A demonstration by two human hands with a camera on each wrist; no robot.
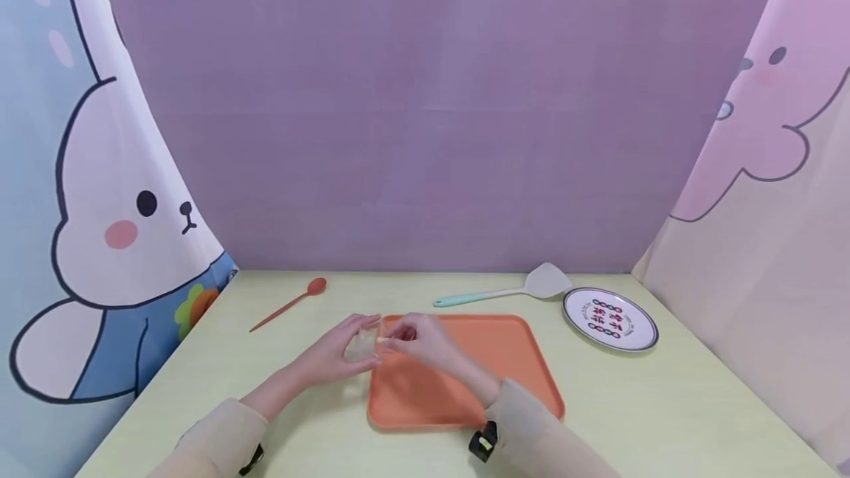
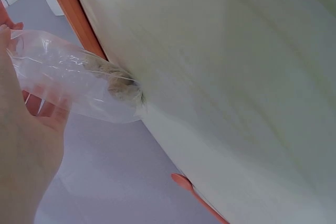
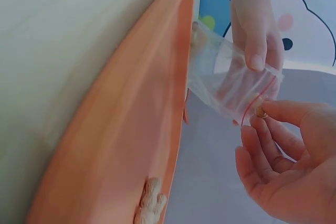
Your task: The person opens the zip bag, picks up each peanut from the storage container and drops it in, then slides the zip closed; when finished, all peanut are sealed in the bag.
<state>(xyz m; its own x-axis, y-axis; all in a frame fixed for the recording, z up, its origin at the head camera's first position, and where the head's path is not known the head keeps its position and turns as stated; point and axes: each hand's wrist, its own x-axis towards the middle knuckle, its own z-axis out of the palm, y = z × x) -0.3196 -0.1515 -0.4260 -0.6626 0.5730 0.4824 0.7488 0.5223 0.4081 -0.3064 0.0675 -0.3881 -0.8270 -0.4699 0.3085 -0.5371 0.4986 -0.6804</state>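
Observation:
My left hand (image 1: 335,352) grips a clear zip bag (image 2: 58,72) with a red line along its mouth, at the left edge of the orange tray (image 1: 425,400). Tan peanuts in their shells (image 2: 122,85) lie at the bottom of the bag. At the bag's mouth, my right hand (image 1: 425,341) pinches a small tan peanut (image 3: 261,112) between thumb and forefinger. Its other fingers are loosely bent below. More peanuts (image 3: 150,201) lie on the tray in the right wrist view; in the head view the right arm covers part of the tray.
A red spoon (image 1: 285,305) lies at the back left of the table. Behind the tray is a spatula (image 1: 494,293) with a mint handle. A white plate (image 1: 634,327) with a dark rim and red print stands at the right. Curtains surround the table.

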